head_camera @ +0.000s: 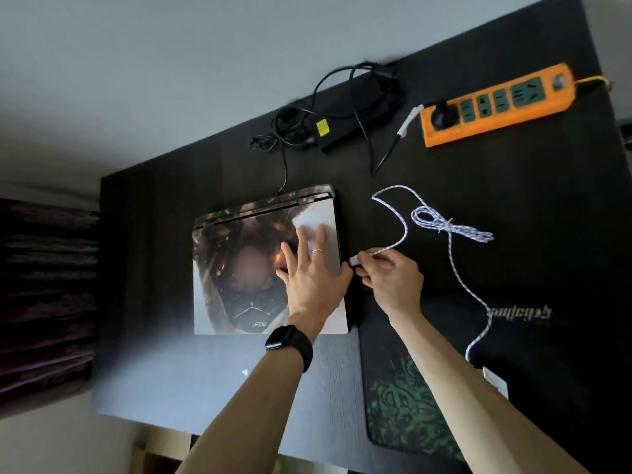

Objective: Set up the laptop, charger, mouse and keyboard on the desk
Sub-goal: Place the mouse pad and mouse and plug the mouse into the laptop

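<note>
Already the charger [355, 124] sits at the desk's [154, 217] far edge, seemingly wired to the closed laptop [219, 285]. The left hand [311, 282] lies flat on it, and the right hand [393, 278] pinches a braided cable [441, 222] beside it. Mouse and keyboard are unseen.

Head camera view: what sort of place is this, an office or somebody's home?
Most likely a home workstation, though little of the room shows. A closed laptop lies on the dark desk, with an orange power strip and a green-patterned mouse pad nearby.
</note>
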Demonstrator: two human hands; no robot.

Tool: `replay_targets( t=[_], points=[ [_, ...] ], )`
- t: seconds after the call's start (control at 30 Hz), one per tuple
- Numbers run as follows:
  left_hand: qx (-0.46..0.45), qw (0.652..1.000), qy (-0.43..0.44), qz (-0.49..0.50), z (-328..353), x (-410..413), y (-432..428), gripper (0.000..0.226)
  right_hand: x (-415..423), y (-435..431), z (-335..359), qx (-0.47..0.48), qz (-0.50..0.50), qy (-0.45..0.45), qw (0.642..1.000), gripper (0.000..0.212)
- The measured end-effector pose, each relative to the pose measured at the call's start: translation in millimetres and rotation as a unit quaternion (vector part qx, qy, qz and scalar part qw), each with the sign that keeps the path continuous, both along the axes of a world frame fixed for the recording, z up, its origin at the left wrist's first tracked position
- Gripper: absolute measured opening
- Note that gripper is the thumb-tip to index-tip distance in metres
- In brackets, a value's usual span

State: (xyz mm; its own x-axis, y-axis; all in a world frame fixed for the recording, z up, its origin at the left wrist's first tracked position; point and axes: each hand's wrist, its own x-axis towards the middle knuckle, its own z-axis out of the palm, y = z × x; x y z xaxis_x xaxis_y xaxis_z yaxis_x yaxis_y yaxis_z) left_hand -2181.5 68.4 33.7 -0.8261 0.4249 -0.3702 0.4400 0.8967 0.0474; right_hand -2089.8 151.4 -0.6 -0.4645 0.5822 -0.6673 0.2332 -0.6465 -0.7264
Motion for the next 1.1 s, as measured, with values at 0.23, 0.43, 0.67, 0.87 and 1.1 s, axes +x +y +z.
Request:
replay_targets(
  t=[0.23,0.43,0.67,0.87,1.1],
  points=[
    [0.009,1.000,0.009,-0.008,-2,1,-3,0.086,-6,5,4,-0.077,-0.022,-0.007,0.997,0.006],
    [0.036,0.998,0.015,-0.045,-4,-2,-23,0.082,1,6,5,-0.093,0.000,-0.012,0.996,0.008],
    [0.082,0.993,0.002,-0.084,-8,-8,-44,0.078,-3,-2,10,-0.011,0.014,-0.039,0.999,0.008],
    [0.089,0.992,-0.008,-0.093,-10,-7,-47,0.074,4,4,12,0.018,0.068,-0.061,0.996,0.009],
    [0.084,0.992,0.003,-0.097,-14,-4,-47,0.073,3,7,7,0.092,0.108,-0.060,0.988,0.013]
  ],
)
